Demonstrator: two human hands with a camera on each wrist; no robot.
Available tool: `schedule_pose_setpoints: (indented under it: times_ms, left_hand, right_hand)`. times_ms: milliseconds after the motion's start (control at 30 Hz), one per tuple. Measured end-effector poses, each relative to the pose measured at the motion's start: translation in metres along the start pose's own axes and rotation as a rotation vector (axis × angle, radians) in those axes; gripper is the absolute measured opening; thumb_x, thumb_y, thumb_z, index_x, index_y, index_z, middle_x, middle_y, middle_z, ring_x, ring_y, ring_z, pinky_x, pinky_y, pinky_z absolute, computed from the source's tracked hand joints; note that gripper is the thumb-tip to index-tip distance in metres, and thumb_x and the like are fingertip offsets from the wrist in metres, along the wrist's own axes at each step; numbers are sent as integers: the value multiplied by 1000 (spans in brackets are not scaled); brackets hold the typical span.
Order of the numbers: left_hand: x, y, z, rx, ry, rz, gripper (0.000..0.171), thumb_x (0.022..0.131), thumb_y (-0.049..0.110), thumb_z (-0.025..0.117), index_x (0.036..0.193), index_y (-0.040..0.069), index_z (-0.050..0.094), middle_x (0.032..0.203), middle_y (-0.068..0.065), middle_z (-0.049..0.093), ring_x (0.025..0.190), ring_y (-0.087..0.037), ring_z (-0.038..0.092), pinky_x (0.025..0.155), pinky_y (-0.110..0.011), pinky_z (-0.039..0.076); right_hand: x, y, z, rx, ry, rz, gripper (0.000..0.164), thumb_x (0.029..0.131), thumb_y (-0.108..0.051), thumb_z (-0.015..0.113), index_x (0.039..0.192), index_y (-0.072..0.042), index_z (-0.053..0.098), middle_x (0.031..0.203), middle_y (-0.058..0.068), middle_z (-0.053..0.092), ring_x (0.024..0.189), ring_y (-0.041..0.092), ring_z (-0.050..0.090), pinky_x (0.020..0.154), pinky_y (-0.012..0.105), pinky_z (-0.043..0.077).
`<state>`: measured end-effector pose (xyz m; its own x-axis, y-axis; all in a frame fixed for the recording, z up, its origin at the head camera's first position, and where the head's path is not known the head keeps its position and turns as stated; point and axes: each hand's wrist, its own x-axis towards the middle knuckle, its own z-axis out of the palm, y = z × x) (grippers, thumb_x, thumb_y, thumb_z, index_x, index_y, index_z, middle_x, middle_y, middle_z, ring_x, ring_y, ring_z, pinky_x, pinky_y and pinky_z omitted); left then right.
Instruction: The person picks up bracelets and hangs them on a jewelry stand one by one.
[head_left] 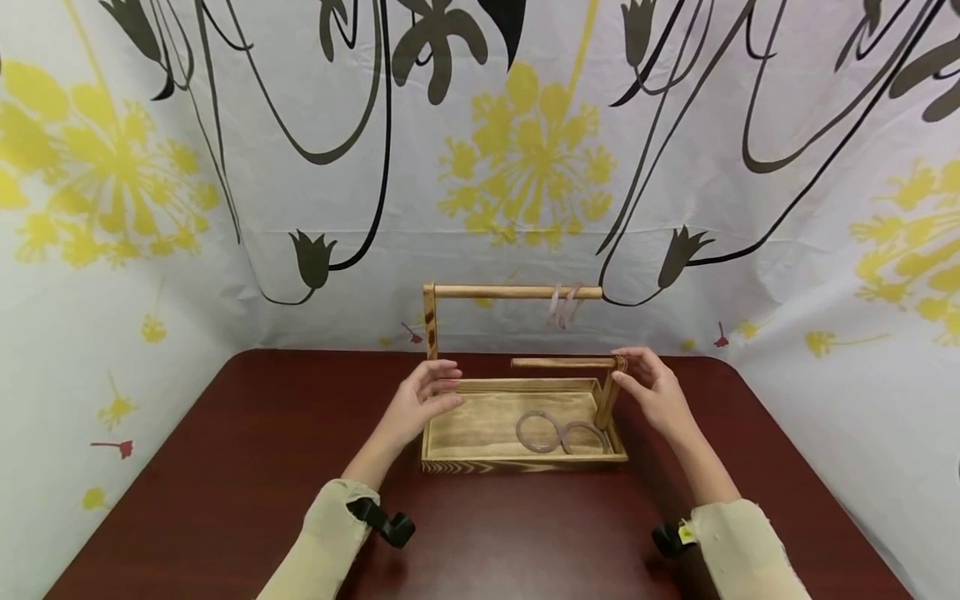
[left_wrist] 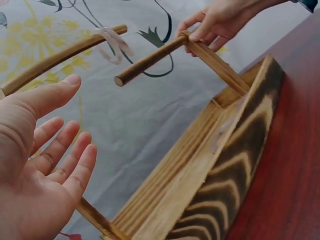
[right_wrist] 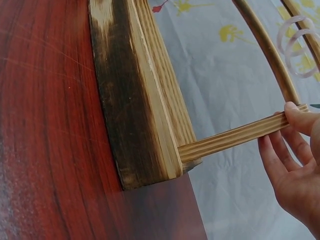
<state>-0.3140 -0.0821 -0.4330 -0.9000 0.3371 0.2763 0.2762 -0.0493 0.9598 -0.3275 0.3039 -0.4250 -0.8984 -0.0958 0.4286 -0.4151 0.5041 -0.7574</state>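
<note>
1. Right hand (head_left: 658, 398): grasping the top of the short post (head_left: 607, 404), thumb on one side and fingers on the other, just where the lower rod (head_left: 558, 362) joins. Forearm comes in from the lower right; the hand lies outside the tray's right end.
2. Left hand (head_left: 420, 402): released. Thumb extended, fingers apart and slightly bent, palm turned inward at the tray's left end. Contact with the tall post (head_left: 430, 321) cannot be told.
3. Wooden tray (head_left: 487, 465): on the tabletop (head_left: 300, 450), between the two forearms, long side toward the person. Short post stands at its right end; tall post rises at its left.
4. Upper rod (head_left: 495, 292): runs rightward from the tall post, higher than the lower rod. Two hanging rings (head_left: 556, 308) encircle it near its free end. Lower rod points left from the short post, its end free.
5. Two loose rings (head_left: 518, 430): inside the tray, toward the right, side by side near the short post's foot.
6. Obstructions, head view: left hand covers the tall post's lower part; tray's front wall cuts off the right-hand loose ring's near edge.
7. Backdrop: patterned curtain (head_left: 375, 308) behind the tabletop.
</note>
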Motion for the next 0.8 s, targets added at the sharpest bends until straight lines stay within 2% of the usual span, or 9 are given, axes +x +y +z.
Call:
schedule_pose_setpoints:
  times_ms: [100,167,367,433,567,700,800]
  left_hand:
    - [2,-3,4,8,-26,-12,53,94,2,66,142,3,45,141,-26,49,128,-42,52,95,-29,56]
    - [3,-5,8,27,-43,-26,54,93,3,66,143,4,45,142,-26,49,131,-47,49,98,-32,55]
    - [2,-16,24,55,-51,-92,57,91,2,68,143,1,45,142,-27,50,130,-49,49,99,-42,55]
    - [2,-20,31,53,-80,-127,58,92,4,69,144,-1,43,143,-29,48,130,-47,50,98,-42,55]
    - [10,-26,45,80,-139,-181,58,92,7,70,143,-3,43,144,-29,48,130,-44,52,99,-41,55]
    - [20,-29,53,118,-132,-217,57,91,8,71,141,-3,45,142,-27,51,128,-43,54,100,-44,54]
    - [23,-36,59,154,-157,-265,60,92,10,71,143,-3,44,142,-26,52,130,-43,53,102,-47,53]
  right_hand:
    - [1,-1,-2,-4,11,-3,32,100,-17,61,129,-4,57,120,-18,57,112,-17,49,93,5,38]
    - [2,-1,-2,-8,15,-1,31,100,-16,61,129,-4,57,120,-17,58,111,-17,49,93,5,38]
    - [1,-4,1,-1,-9,-4,32,99,-16,62,128,-4,58,127,12,62,114,-17,48,95,6,39]
    - [-1,-5,0,-22,-15,-1,31,99,-15,63,128,-4,58,128,16,62,114,-18,46,94,6,39]
    - [-1,-4,-4,-38,-10,-6,31,98,-11,63,127,-2,58,124,9,64,112,-18,47,91,6,41]
    - [6,-4,-4,13,-11,-29,33,99,-13,63,129,0,57,122,-1,63,113,-15,50,91,5,41]
    - [4,-4,-1,21,-10,-28,33,98,-11,63,128,1,57,123,0,63,113,-16,49,91,4,40]
